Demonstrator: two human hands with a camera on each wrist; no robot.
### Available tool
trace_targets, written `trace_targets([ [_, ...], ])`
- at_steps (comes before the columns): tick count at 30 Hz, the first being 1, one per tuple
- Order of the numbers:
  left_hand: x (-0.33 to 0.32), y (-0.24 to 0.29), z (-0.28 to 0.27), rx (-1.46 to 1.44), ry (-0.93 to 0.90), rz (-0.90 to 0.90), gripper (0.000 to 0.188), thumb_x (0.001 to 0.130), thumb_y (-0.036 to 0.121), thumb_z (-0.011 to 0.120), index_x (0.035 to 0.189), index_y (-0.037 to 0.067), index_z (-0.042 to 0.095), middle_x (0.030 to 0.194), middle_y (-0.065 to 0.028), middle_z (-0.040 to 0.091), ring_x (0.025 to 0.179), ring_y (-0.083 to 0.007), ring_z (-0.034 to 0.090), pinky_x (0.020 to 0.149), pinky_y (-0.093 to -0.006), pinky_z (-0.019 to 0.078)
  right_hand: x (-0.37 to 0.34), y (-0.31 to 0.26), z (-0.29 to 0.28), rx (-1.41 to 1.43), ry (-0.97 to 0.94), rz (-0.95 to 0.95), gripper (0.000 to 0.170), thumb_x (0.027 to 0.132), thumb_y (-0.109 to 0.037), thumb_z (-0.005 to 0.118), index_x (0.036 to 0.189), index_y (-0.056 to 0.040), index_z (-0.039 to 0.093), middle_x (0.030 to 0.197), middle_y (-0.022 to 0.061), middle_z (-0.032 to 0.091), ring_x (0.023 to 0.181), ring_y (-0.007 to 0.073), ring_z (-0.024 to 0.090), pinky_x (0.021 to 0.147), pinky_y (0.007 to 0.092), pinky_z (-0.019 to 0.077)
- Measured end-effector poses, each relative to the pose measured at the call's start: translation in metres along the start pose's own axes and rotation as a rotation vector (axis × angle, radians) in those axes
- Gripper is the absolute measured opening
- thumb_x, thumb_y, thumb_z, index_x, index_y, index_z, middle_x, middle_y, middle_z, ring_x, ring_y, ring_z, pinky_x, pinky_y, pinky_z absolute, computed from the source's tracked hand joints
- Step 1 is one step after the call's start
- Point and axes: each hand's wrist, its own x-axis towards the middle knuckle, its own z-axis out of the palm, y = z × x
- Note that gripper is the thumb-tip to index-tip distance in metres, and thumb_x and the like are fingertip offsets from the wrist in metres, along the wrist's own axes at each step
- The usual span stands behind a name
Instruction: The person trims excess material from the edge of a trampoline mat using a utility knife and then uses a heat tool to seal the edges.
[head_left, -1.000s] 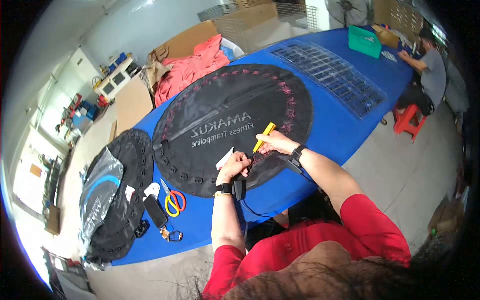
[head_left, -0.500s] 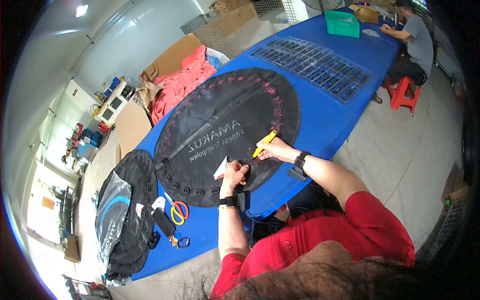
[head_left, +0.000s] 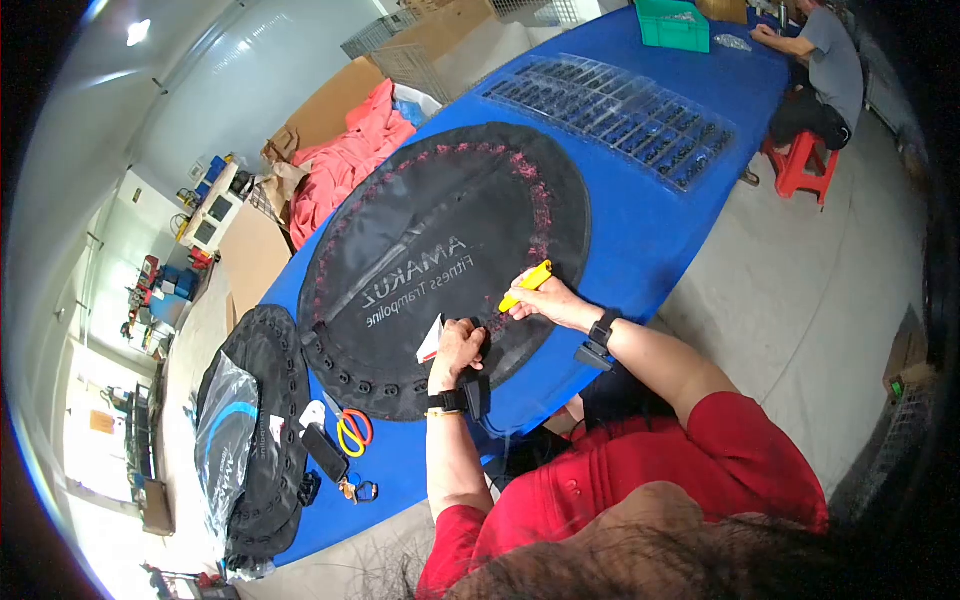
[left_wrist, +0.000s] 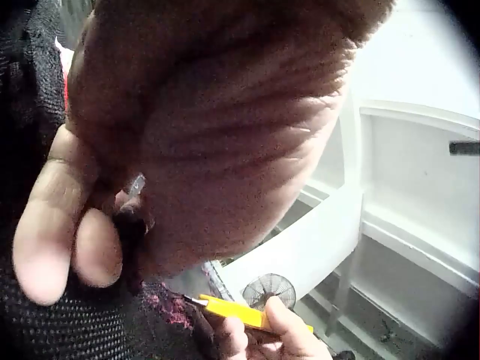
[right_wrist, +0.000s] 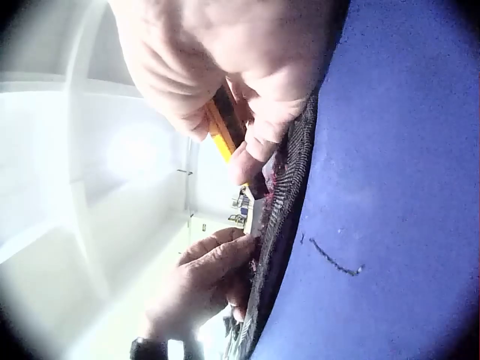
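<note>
A round black trampoline mat [head_left: 400, 260] with mirrored grey lettering lies on the blue table, pink-red thread bits [head_left: 540, 195] ringing it. My right hand [head_left: 545, 300] grips a yellow utility knife [head_left: 525, 285], its thin metal tip [left_wrist: 196, 301] close over the thread bits near the mat's front edge. Just left of it, my left hand [head_left: 460, 345] has curled fingers [left_wrist: 45, 247] pinching a dark piece of the mat's edge; the palm hides part of this. Beside that hand lies a white triangular piece [head_left: 430, 342] with a red edge.
To the left are scissors [head_left: 350, 432], a black phone [head_left: 324, 455], keys [head_left: 362, 492] and a second mat [head_left: 275, 420] under a plastic bag. Clear divided trays [head_left: 620, 115] of small dark parts and a green bin [head_left: 672, 28] stand farther back. Another person [head_left: 835, 60] sits at the far right.
The head view has shifted, so the table appears moved left. The right hand and knife have moved slightly along the thread ring; the left hand stays at the mat's edge.
</note>
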Motion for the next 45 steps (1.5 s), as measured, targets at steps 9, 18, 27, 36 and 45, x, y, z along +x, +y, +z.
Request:
trace_targets([
  [9, -0.001, -0.008, 0.0, -0.136, -0.003, -0.074, 0.016, 0.099, 0.01, 0.064, 0.096, -0.005, 0.059, 0.087, -0.0126, 0.06, 0.056, -0.0198, 0.068, 0.045, -0.032, 0.0591, 0.0, 0.001, 0.001, -0.027, 0.051, 0.045, 0.022, 0.104, -0.019, 0.068, 0.118, -0.004, 0.06, 0.102, 0.0124, 0.071, 0.085, 0.0192, 0.074, 0.074, 0.0311, 0.0643],
  [18, -0.01, -0.017, 0.01, -0.323, 0.091, -0.024, 0.015, 0.1, 0.005, 0.062, 0.108, 0.003, 0.049, 0.086, -0.0094, 0.062, 0.052, -0.0142, 0.062, 0.047, -0.0308, 0.0597, 0.003, 0.002, -0.001, -0.044, 0.029, 0.014, 0.021, 0.104, -0.021, 0.068, 0.117, -0.0052, 0.062, 0.105, 0.0122, 0.072, 0.088, 0.0195, 0.074, 0.076, 0.0318, 0.0642],
  [27, -0.016, -0.013, 0.0, -0.176, 0.06, -0.023, 0.027, 0.099, 0.02, 0.067, 0.085, -0.003, 0.063, 0.067, -0.0091, 0.065, 0.054, -0.0174, 0.067, 0.048, -0.031, 0.0545, 0.001, -0.001, -0.001, -0.01, 0.05, 0.068, 0.025, 0.102, -0.024, 0.071, 0.118, -0.006, 0.061, 0.106, 0.0132, 0.072, 0.087, 0.0186, 0.073, 0.077, 0.0309, 0.0637],
  [36, -0.009, -0.021, -0.004, -0.122, 0.038, -0.007, 0.026, 0.101, 0.015, 0.066, 0.084, -0.004, 0.06, 0.07, -0.0083, 0.063, 0.057, -0.0182, 0.069, 0.053, -0.0303, 0.0555, -0.011, -0.014, 0.008, -0.076, 0.037, 0.097, 0.021, 0.104, -0.015, 0.067, 0.121, -0.006, 0.059, 0.114, 0.014, 0.07, 0.093, 0.0181, 0.073, 0.084, 0.0309, 0.0629],
  [45, -0.018, -0.019, -0.008, -0.279, 0.017, -0.053, 0.024, 0.101, 0.014, 0.067, 0.084, -0.001, 0.058, 0.07, -0.0067, 0.064, 0.06, -0.0158, 0.069, 0.056, -0.0287, 0.0561, -0.042, -0.016, 0.037, -0.346, -0.084, -0.153, 0.032, 0.097, -0.003, 0.073, 0.127, -0.0035, 0.061, 0.135, 0.0107, 0.065, 0.123, 0.0165, 0.062, 0.107, 0.0314, 0.05],
])
